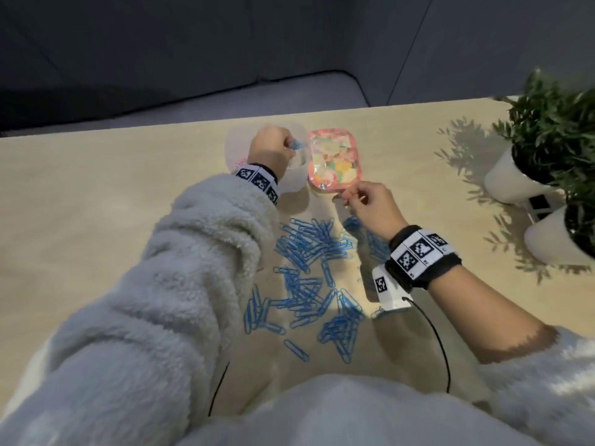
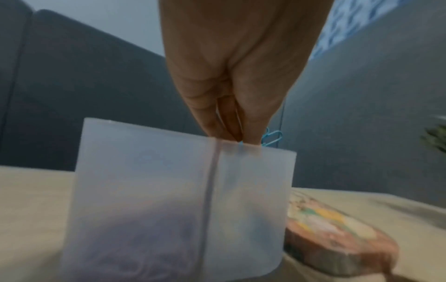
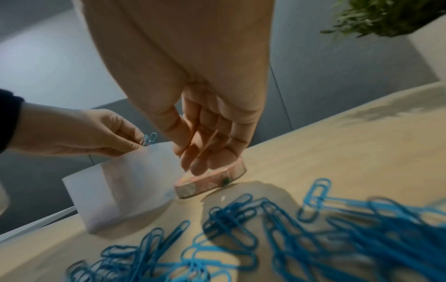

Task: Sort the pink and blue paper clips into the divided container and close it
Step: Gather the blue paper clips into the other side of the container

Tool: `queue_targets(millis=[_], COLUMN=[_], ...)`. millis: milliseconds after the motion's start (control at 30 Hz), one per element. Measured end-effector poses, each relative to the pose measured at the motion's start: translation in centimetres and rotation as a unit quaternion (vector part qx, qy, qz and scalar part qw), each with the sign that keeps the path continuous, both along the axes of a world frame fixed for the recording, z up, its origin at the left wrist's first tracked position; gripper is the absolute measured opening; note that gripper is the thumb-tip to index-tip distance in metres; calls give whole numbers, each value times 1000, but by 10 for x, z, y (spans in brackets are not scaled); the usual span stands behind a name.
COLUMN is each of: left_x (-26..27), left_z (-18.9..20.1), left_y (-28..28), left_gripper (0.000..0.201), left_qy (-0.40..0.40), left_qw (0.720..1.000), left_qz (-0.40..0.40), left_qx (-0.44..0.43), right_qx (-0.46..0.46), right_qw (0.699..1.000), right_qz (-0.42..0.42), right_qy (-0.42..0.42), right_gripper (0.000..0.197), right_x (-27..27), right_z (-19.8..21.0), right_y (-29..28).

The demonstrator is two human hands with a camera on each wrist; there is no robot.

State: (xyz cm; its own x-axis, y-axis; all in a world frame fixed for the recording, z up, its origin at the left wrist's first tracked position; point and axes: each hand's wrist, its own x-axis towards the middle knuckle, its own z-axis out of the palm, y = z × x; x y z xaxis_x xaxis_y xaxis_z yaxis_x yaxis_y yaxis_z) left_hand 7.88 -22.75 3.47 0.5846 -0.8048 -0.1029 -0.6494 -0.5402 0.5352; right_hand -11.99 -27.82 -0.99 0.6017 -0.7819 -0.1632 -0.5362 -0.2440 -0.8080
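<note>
Fingers (image 2: 251,131) of our left hand (image 1: 269,148) pinch few blue clips (image 1: 71,143) just above frosted container (image 2: 173,200) rim, right of divider. Our right hand (image 1: 370,206): fingers loosely curled, whether holding anything we cannot tell, tips at near edge of patterned lid (image 1: 333,159). No legible writing; container contents blurred. Blue clip pile (image 1: 309,278) nearer us on table (image 1: 96,188).

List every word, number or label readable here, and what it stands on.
No readable words or numbers.
Wristbands: black-and-white square code markers, no letters.
White wrist camera block: one code marker, no text.
Patterned lid: colourful print, too blurred to read.
Frosted container: pink marks, illegible.
</note>
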Motion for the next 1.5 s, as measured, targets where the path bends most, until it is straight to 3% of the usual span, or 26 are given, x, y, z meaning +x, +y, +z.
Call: queue_targets(millis=[100,267,367,467,567,700,767,933,1167,1267,1500], left_x=[-5,-16,-28,-34,-38,-43,-45,-46,-47,-47,-46], left_z=[-5,-3,-17,-41,-55,-64,-65,-67,-66,-65,-65], left_y=[6,40,73,98,104,106,108,116,118,120,122], left_gripper=[28,23,19,60,81,68,56,32,24,22,21], left_qy=[-47,-88,-31,26,-4,-20,-16,-27,-43,-65,-58], left_qw=[998,988,988,964,955,960,963,962,963,961,960], left_qz=[-32,-55,-151,-215,-240,-230,-228,-238,-233,-239,-239], left_qx=[15,-113,14,152,176,158,143,131,127,122,130], right_qx=[-2,-9,6,-58,-153,-180,-182,-141,-119,-88,-43], right_qw=[1000,996,991,980,948,919,913,932,939,958,986], right_qz=[-4,23,52,99,156,240,261,258,251,216,146], right_qy=[17,85,127,160,232,256,254,212,202,170,61], right_gripper=[20,18,16,17,36,62,57,30,21,13,19], right_x=[-8,-12,-12,0,12,17,16,17,25,22,26], right_z=[-5,-14,-21,-24,-23,-25,-26,-24,-13,-7,26], right_y=[1,3,10,24,40,64,74,87,79,67,32])
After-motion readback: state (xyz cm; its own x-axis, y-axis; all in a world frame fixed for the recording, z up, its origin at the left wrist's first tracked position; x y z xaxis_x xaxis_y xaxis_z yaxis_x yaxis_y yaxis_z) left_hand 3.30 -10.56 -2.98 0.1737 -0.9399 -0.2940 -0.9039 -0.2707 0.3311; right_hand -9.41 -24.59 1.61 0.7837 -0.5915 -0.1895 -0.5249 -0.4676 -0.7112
